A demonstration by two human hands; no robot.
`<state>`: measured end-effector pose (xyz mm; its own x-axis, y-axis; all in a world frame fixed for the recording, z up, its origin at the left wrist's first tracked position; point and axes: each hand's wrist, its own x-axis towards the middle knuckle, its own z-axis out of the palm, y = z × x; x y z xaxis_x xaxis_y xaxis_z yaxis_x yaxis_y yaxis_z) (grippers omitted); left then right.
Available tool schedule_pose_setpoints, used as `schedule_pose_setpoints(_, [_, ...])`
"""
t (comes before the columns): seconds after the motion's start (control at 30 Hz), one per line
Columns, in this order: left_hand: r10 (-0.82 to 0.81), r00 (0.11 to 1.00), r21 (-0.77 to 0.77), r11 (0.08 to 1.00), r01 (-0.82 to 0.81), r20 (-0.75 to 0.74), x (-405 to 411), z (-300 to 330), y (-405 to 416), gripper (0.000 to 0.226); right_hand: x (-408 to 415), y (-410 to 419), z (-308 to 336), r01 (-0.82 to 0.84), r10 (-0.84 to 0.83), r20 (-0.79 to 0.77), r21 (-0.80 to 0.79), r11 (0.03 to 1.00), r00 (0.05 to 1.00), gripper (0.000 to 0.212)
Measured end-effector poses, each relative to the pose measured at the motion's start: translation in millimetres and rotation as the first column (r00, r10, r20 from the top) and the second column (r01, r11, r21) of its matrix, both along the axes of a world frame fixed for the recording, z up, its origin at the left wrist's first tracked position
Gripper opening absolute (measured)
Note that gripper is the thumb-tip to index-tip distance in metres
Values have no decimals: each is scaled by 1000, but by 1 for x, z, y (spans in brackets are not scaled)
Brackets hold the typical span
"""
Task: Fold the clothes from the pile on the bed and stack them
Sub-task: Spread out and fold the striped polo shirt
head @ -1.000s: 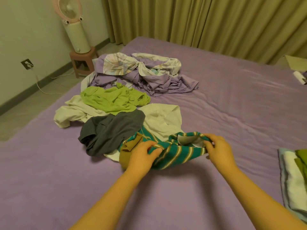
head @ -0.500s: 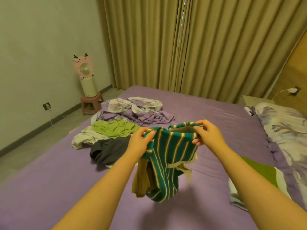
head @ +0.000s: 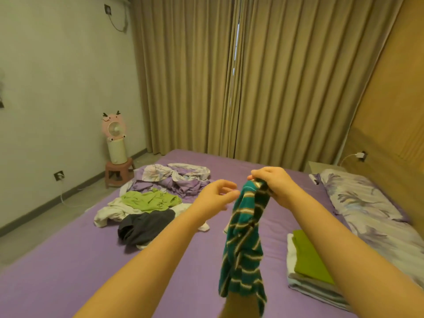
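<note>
- Right hand (head: 274, 188) fingers clamped on top of striped garment (head: 244, 244), which hangs bunched above the bed (head: 68, 260).
- Left hand (head: 216, 197) fingers apart, gripping nothing.
- Risk: single-point hold keeps cloth twisted; a regrasp may catch the wrong edge.
- Risk: swinging hem may disturb the folded stack (head: 307, 267) nearby.

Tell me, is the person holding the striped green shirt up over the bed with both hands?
Not quite: the head view shows only the right hand gripping the striped green shirt over the bed. The left hand is open beside it.

Dim, warm yellowish light; wide-angle bending at edges.
</note>
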<state>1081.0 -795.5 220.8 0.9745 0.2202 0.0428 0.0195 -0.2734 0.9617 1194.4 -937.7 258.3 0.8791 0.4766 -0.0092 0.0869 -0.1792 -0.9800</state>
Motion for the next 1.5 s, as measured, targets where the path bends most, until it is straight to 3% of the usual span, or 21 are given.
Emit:
schedule_pose_setpoints(0.07, [-77, 995, -40, 996, 75, -66, 5, 11, -3, 78, -9, 1, 8, -44, 43, -50, -17, 999, 998, 19])
schedule_pose_setpoints(0.13, [-94, 992, 20, 995, 96, -84, 11, 17, -10, 97, -20, 5, 21, -78, 91, -151, 87, 993, 984, 23])
schedule_pose_setpoints(0.2, [33, 999, 99, 994, -33, 4, 18, 22, -9, 77, -26, 7, 35, -100, 118, -143, 125, 987, 983, 22])
schedule_pose_setpoints(0.27, [108, 990, 40, 993, -113, 95, 21, 36, 2, 36, -26, 3, 47, -125, 125, 3, 69, 990, 992, 21])
schedule_pose_setpoints(0.37, [-23, 990, 3, 1000, 23, 141, 21, 69, 24, 18, -21, -11, 56, -138, 171, 306, -128, 982, 937, 33])
schedule_pose_setpoints(0.5, [-238, 953, -24, 969, 247, 189, 16, 112, 44, 21, -14, -17, 46, -327, 376, 289, -203, 923, 881, 44])
schedule_pose_setpoints(0.57, [-288, 936, -27, 954, 300, 203, 11, 127, 55, 23, -14, -11, 38, -375, 412, 266, -181, 909, 871, 38])
schedule_pose_setpoints(0.83, [-205, 965, -6, 978, 209, 165, -16, 129, 110, 37, -17, 27, 32, -399, 379, 232, 41, 916, 896, 28])
schedule_pose_setpoints(0.97, [-181, 977, 125, 978, 167, 110, -31, 123, 141, 44, -29, 51, 45, -448, 418, 242, 80, 891, 875, 23])
schedule_pose_setpoints(1.13, [-378, 912, 362, 837, 410, -159, -34, 126, 132, 52, -51, 91, 60, -473, 474, 270, -75, 878, 838, 14])
schedule_pose_setpoints(1.33, [-328, 924, 350, 856, 379, -199, -9, 109, 105, 52, -44, 77, 67, -403, 421, 232, -121, 907, 877, 13])
schedule_pose_setpoints(1.5, [-318, 928, 442, 816, 373, -196, 15, 114, 101, 32, -32, 35, 46, -425, 430, 130, -64, 903, 894, 38])
